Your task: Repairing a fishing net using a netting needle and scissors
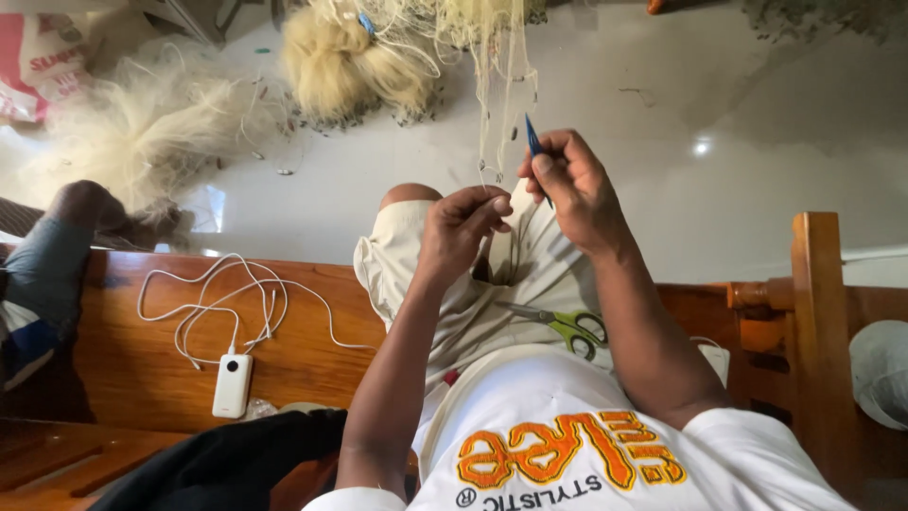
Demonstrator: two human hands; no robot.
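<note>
Glossy wooden bench (142, 369), fine nylon net (497, 85)

I have a single view, from the camera worn on the head, and it looks steeply down and forward over the chest and lap. It sits close: the left hand (461, 227) and right hand (570, 185) fill the centre, raised above the knees. Nearest me, at the bottom edge, is the white shirt (567, 416). The wooden bench (142, 350) runs left and right beneath. Far off, at the top, the pale floor (757, 142) spreads away. No second view overlaps this one.
</note>
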